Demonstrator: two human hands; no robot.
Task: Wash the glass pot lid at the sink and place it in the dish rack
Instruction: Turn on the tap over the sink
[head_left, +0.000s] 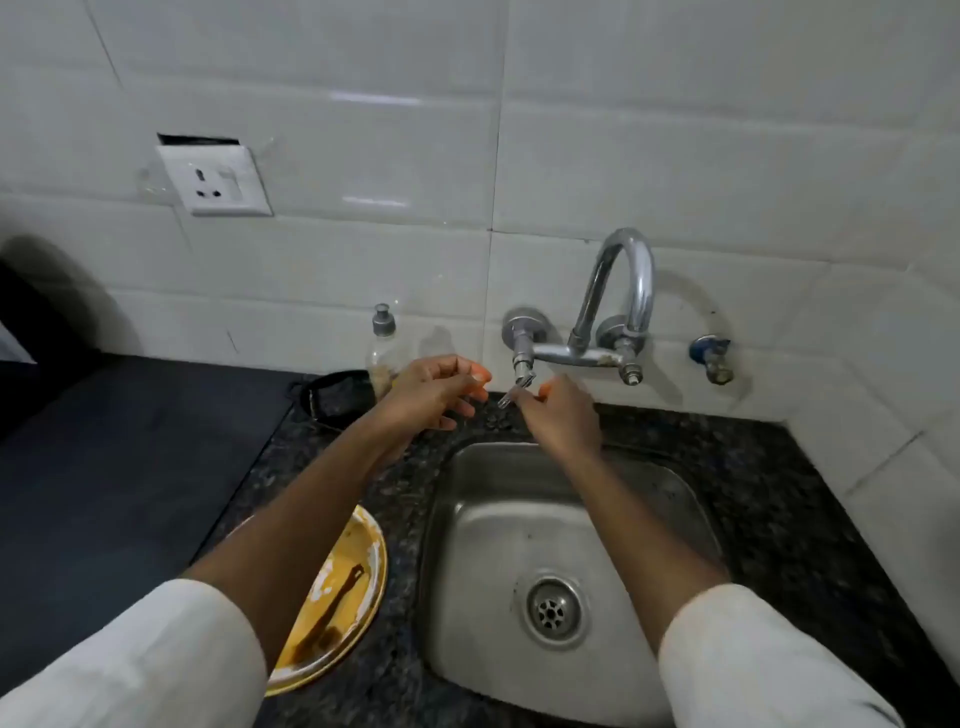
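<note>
The round glass pot lid (340, 587), metal-rimmed and smeared yellow with a dark handle showing, lies on the granite counter left of the steel sink (519, 525); my left forearm hides part of it. My right hand (561, 415) pinches the small lever (514, 389) under the left valve of the wall tap (618, 306). My left hand (431, 392) hovers just left of that lever with its fingers loosely curled and nothing in them. No water is visible. No dish rack is in view.
A soap dispenser bottle (383, 338) and a black object (337, 395) stand against the tiled wall behind my left hand. A dark surface (104, 467) fills the left side. A blue-capped valve (711, 356) sticks out of the wall at right, and a wall socket (213, 179) sits upper left.
</note>
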